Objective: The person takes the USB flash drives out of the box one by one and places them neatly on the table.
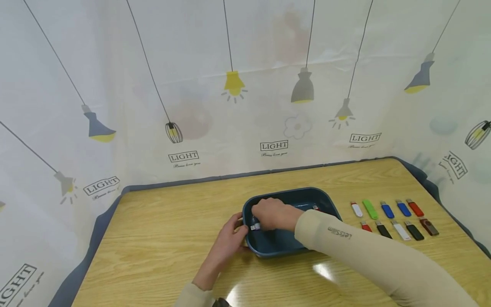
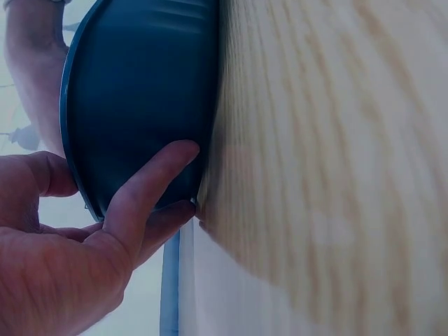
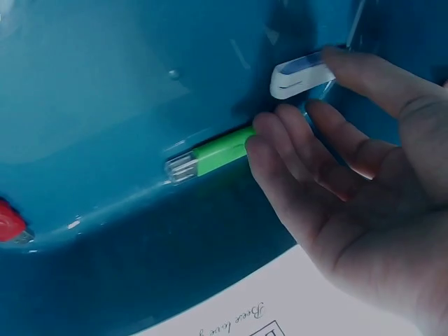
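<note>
My left hand grips the left end of a dark blue plastic basin, with the thumb at the rim and fingers against the outer wall. Inside the basin is my right hand, its fingers spread and slightly bent. In the right wrist view, the thumb tip touches a white-and-blue USB stick, and a gap shows between thumb and index finger. Other fingertips lie at one end of a green USB stick with a metal plug. A red USB stick lies farther along the basin.
Two rows of USB sticks lie to the basin's right, among them a green one, a blue one and a brown one. The wooden table meets a patterned cloth at its back edge.
</note>
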`<state>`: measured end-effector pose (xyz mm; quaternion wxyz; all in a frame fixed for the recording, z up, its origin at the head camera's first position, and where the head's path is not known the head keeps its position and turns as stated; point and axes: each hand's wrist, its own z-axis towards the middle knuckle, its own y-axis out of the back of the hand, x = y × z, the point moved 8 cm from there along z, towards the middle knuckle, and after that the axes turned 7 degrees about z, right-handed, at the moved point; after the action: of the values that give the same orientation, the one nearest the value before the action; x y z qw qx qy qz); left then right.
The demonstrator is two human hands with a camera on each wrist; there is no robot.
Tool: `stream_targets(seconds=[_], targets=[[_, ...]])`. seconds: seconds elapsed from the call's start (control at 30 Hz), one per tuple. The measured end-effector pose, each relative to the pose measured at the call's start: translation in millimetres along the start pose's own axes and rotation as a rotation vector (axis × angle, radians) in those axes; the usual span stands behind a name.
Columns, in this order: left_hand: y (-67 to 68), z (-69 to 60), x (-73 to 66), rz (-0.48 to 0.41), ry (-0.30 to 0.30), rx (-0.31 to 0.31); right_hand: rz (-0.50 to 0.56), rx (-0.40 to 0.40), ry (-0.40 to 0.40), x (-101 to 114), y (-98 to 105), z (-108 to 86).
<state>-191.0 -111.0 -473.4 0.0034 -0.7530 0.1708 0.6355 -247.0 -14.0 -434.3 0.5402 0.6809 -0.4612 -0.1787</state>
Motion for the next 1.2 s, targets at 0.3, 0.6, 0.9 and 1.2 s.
stream_targets(seconds=[0.3, 0.6, 0.9, 1.2], targets=[[0.4, 0.6, 1.1, 0.021, 0.002, 0.003, 0.026, -0.001, 0.077, 4, -6, 1.4], [0.6, 0.9, 1.2, 0.021, -0.002, 0.004, 0.038, -0.003, 0.11, 5, -9, 6.3], [0.9, 1.4, 2.0, 0.015, -0.005, 0.005, 0.016, 0.013, 0.167, 11, -11, 8.7], [0.5, 0.8, 1.3, 0.005, -0.004, 0.008, 0.007, 0.005, 0.138, 1, 1, 1.8]])
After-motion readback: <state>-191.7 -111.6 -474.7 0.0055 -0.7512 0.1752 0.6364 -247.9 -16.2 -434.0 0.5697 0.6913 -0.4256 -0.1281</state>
